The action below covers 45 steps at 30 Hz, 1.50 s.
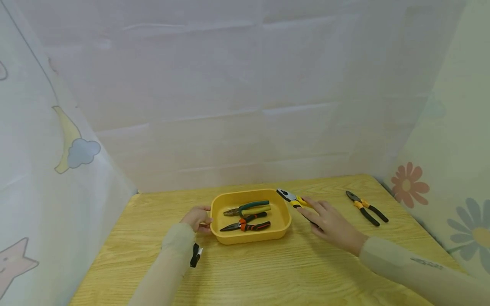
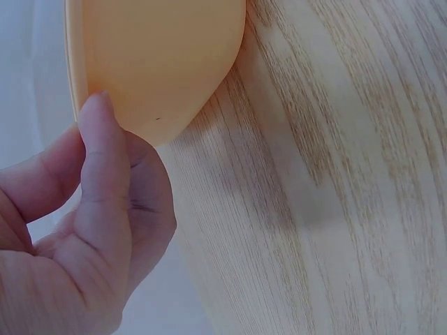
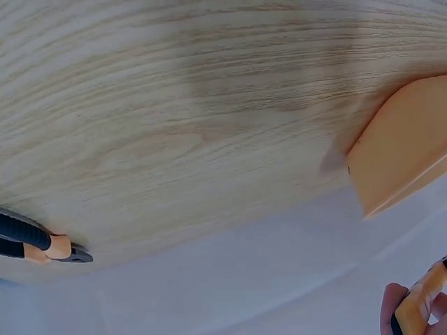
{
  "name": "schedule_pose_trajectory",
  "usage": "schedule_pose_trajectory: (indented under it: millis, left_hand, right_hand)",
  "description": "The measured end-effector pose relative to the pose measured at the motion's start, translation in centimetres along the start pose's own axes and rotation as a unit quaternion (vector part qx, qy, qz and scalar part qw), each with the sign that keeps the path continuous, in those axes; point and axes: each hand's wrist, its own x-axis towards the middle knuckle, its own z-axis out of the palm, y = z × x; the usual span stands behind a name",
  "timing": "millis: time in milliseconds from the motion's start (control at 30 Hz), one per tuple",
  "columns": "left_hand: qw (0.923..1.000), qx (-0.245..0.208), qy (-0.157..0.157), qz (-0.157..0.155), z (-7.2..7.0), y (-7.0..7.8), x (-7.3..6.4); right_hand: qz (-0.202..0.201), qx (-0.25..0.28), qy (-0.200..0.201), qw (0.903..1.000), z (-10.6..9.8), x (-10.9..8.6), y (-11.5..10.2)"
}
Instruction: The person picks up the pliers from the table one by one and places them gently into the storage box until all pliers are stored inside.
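A yellow plastic basket [image 1: 250,239] stands mid-table. My left hand [image 1: 197,219] pinches its left rim between thumb and fingers, as the left wrist view shows too. Inside lie pliers with green and yellow handles [image 1: 252,207] and, nearer me, long-nose pliers with black and orange handles [image 1: 249,225]. My right hand [image 1: 329,221] grips a pair of yellow-and-black pliers [image 1: 288,196] by the handles, their metal jaws pointing left over the basket's right rim. In the right wrist view only the fingertips and a yellow handle [image 3: 417,307] show at the lower right corner.
Another pair of pliers with orange and black handles [image 1: 365,207] lies on the wooden table [image 1: 245,276] to the right. A white cloth wall [image 1: 245,106] rises behind the table, with printed sheets on both sides. A small black strap end hangs by the left wrist.
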Motion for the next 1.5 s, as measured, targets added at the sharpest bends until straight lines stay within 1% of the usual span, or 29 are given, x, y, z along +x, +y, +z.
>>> schedule_pose_trajectory:
  millis: [200, 300, 433, 633, 867, 1067, 1300, 1500]
  left_hand:
    - [1.0, -0.003, -0.008, 0.003, -0.2, -0.4, 0.5]
    - [1.0, 0.0, -0.005, 0.002, -0.1, -0.2, 0.2]
    - [1.0, -0.006, -0.006, 0.004, -0.1, -0.1, 0.0]
    - [0.9999, -0.01, -0.004, -0.002, -0.1, -0.2, 0.3]
    - [1.0, -0.005, -0.002, -0.006, 0.0, 0.0, 0.2]
    - [0.9999, -0.002, 0.0, -0.011, -0.1, 0.1, 0.0]
    - [1.0, 0.003, -0.003, -0.003, 0.1, 0.1, 0.0]
    - [1.0, 0.002, -0.006, -0.003, 0.1, 0.3, -0.2]
  right_hand:
    - [-0.024, -0.008, -0.005, 0.9997, 0.6, 0.9, -0.1]
    - [-0.045, -0.016, -0.003, 0.9989, 0.8, 1.4, -0.1]
    - [-0.069, -0.018, 0.002, 0.9974, 1.2, 1.9, -0.2]
    - [-0.09, -0.005, 0.0, 0.9959, 1.6, 2.6, -0.2]
    - [-0.116, -0.004, -0.006, 0.9932, 1.9, 3.5, -0.2]
    - [-0.155, -0.019, -0.025, 0.9875, 2.4, 4.3, 0.3]
    - [-0.196, -0.014, -0.038, 0.9797, 3.0, 5.1, 1.2]
    - [-0.223, -0.016, -0.045, 0.9737, 3.3, 5.7, 1.7]
